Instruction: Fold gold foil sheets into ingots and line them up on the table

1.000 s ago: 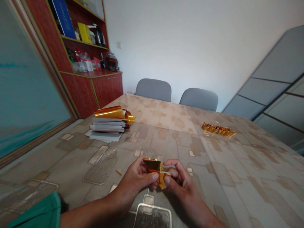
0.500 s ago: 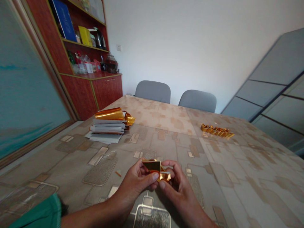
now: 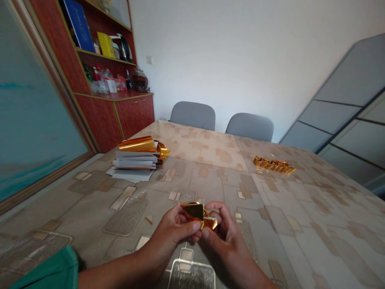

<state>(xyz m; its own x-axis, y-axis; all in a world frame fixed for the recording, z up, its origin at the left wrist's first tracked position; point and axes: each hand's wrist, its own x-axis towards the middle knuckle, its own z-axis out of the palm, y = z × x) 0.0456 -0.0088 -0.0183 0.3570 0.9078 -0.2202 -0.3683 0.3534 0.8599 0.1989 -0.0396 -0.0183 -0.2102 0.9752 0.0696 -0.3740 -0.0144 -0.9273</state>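
A shiny piece of folded gold foil paper (image 3: 194, 211) is held between my two hands, just above the table at the near middle. My left hand (image 3: 176, 233) pinches its left side, with the thumb along the lower edge and the fingers behind. On the right side, my right hand (image 3: 224, 237) grips a bent flap of the same paper between thumb and fingers. Parts of both hands' fingers are hidden behind the foil.
The patterned tablecloth (image 3: 210, 184) covers the table. At the back left lies a stack of gold and grey-backed sheets (image 3: 135, 160). A row of folded gold pieces (image 3: 274, 165) sits at the right. A tiny scrap (image 3: 148, 220) lies left of my hands. Two grey chairs (image 3: 192, 115) stand behind.
Both hands stay in nearly the same place with the foil between them. The flap by my right thumb looks slightly more bent, and the view has shifted a little.
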